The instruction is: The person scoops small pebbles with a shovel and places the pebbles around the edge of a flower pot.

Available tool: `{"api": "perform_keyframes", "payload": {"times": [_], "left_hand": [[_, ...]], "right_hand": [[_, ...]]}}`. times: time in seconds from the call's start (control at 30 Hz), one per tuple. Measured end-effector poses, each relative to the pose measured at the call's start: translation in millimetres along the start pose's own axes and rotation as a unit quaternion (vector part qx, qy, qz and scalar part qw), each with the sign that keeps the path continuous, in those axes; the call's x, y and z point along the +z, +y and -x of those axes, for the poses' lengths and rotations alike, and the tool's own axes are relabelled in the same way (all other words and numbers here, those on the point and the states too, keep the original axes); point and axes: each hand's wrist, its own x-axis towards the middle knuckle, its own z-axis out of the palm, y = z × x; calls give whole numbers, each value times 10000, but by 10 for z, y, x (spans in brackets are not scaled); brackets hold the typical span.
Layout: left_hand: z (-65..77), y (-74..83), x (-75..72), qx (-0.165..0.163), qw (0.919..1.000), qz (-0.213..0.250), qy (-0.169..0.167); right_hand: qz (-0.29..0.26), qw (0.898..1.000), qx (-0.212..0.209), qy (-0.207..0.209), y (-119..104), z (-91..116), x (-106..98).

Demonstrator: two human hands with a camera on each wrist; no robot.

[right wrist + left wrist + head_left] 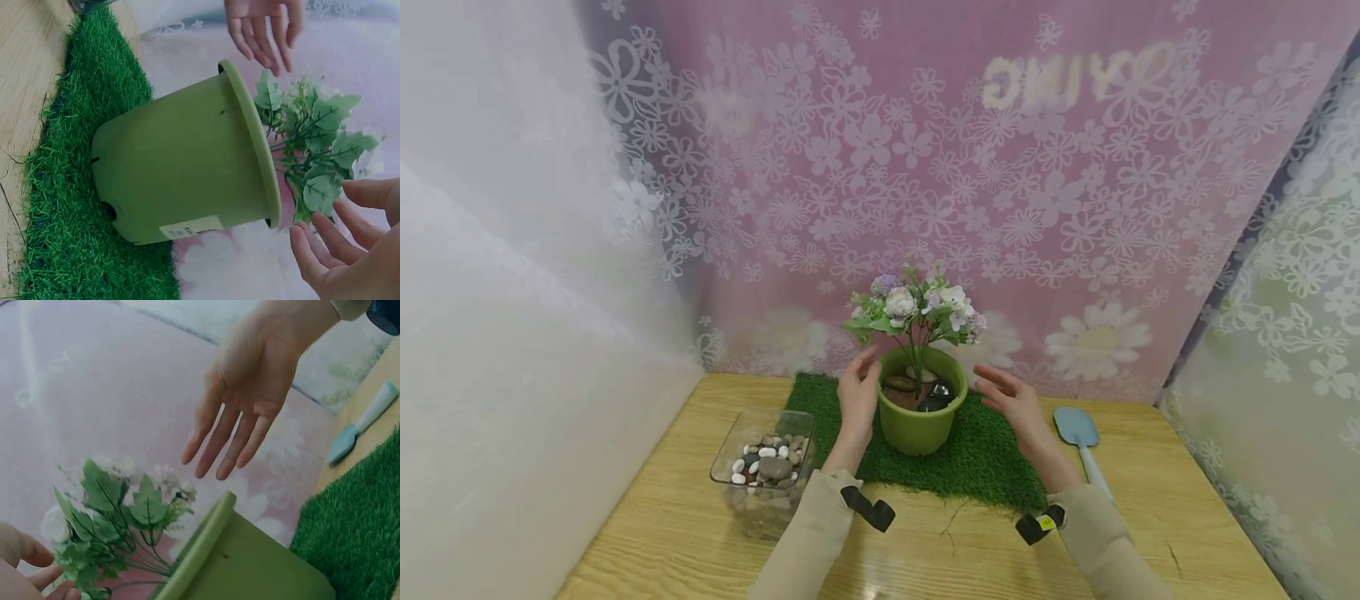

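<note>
A green flower pot (917,429) stands upright on a mat of artificial grass (977,467). White and lilac artificial flowers (901,304) rise from it on thin stems, with several stones (901,384) around their base. At the pot's left rim is my left hand (857,398), its fingers extended and loosely bent. My right hand (1017,410) hovers to the right of the pot, fingers spread and apart from the rim. In the right wrist view, the right fingers (337,240) are near the leaves (319,184) and hold nothing.
To the left, a clear plastic container (763,483) holds many white, grey and brown pebbles. A blue hand shovel (1078,429) lies on the wooden table (1157,500) to the right. Behind the pot hangs a pink flowered curtain (925,167).
</note>
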Motion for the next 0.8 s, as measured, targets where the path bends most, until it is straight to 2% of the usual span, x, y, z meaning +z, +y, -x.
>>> {"api": "perform_keyframes", "payload": {"times": [0.23, 0.4, 0.57, 0.8], "left_hand": [[109, 179, -37, 349, 9981, 143, -479], [161, 260, -87, 444, 9950, 72, -890], [197, 321, -163, 727, 9896, -229, -1220], [218, 453, -345, 1368, 9762, -916, -1409]], "right_hand": [[144, 9996, -168, 147, -86, 46, 97], [166, 9994, -268, 117, -105, 67, 165], [158, 9991, -387, -50, -129, 105, 232], [403, 9950, -851, -329, -143, 119, 344]]}}
